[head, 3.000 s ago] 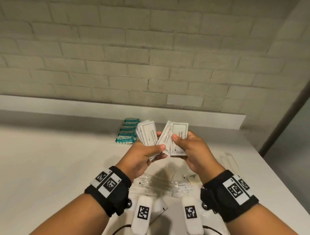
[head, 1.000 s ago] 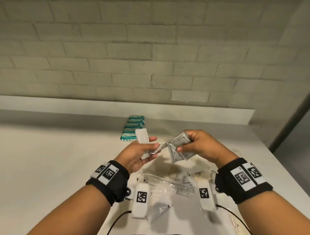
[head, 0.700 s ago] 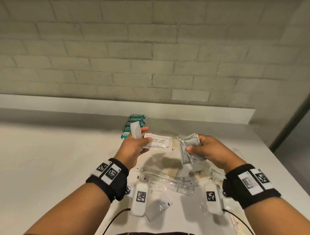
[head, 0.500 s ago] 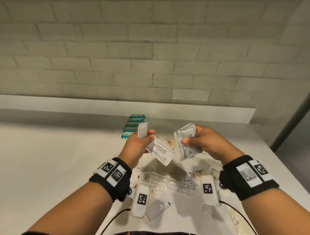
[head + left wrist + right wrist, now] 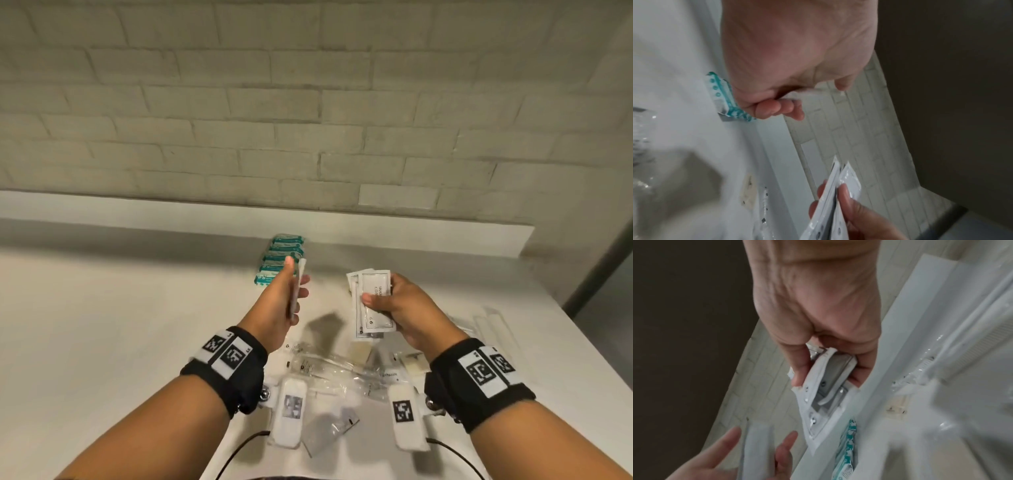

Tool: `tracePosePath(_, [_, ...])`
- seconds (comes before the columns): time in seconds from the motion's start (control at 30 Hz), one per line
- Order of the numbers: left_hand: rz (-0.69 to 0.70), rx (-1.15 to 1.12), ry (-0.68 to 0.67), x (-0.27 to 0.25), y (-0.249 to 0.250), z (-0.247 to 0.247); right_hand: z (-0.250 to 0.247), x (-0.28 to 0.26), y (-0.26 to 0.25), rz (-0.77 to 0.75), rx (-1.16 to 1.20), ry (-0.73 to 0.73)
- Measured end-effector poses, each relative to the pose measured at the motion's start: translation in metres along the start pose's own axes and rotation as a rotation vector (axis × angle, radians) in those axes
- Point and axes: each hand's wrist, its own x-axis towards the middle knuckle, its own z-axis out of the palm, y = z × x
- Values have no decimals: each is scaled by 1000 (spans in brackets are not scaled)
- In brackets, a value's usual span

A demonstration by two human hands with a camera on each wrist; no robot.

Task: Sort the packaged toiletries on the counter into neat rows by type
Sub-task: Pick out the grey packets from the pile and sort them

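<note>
Loose clear-wrapped bits [image 5: 329, 371] sit nearest on the tabletop [image 5: 102, 325], then right hand [image 5: 406, 310] at 1 o'clock grips a fan of white sachets [image 5: 371, 306], left hand [image 5: 279, 305] at 11 pinches one sachet [image 5: 297, 287] edge-on, teal packets [image 5: 279, 258] rowed at 12.

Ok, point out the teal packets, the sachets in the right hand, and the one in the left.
teal packets [image 5: 278, 263], head view, middle of the row.
right-hand sachets [image 5: 374, 310], head view, front sachet's face.
left-hand sachet [image 5: 301, 272], head view, upper edge above the fingers.
</note>
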Motion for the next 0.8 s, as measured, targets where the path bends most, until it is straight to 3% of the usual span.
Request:
tracePosePath(0.1, [-11, -23, -73, -1, -4, 3, -7, -1, 1, 28, 33, 18])
tracePosePath(0.5, [92, 235, -44, -6, -10, 16, -16, -2, -12, 24, 194, 14])
tracePosePath(0.67, [150, 232, -52, -5, -5, 26, -11, -5, -33, 8, 288, -49])
tracePosePath(0.73, [182, 161, -115, -7, -3, 38, 3, -7, -32, -3, 246, -107])
tracePosePath(0.8, [219, 110, -152, -12, -2, 48, 16, -7, -30, -44, 182, -77])
